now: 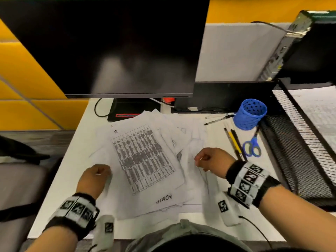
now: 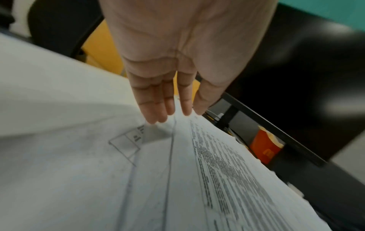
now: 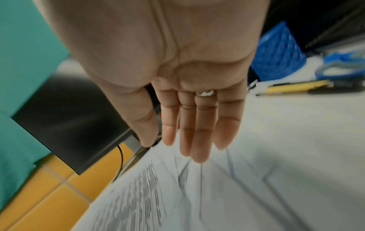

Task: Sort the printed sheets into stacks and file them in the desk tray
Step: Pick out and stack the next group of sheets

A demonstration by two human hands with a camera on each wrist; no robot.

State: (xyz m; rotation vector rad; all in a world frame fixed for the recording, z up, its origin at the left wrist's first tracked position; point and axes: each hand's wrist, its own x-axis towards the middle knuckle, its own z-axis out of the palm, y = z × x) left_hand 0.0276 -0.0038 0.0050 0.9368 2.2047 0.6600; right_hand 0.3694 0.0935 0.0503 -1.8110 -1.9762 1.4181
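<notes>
A loose, fanned pile of printed sheets [image 1: 143,157] lies on the white desk [image 1: 60,188], topped by a sheet with a dense table. My left hand [image 1: 96,177] is open at the pile's left edge, its straight fingertips [image 2: 156,117] touching paper [image 2: 217,164]. My right hand [image 1: 211,160] is open over the pile's right side, its fingers [image 3: 197,140] straight and just above or on the sheets [image 3: 177,195]. The black mesh desk tray [image 1: 298,146] stands at the right, apart from both hands; its upper tier holds some paper.
A dark monitor [image 1: 109,48] hangs over the back of the desk. A blue pen cup [image 1: 250,113], blue scissors [image 1: 251,146] and pens [image 1: 234,140] lie between the sheets and the tray. A computer case [image 1: 291,42] stands at the back right, a chair [image 1: 18,179] at the left.
</notes>
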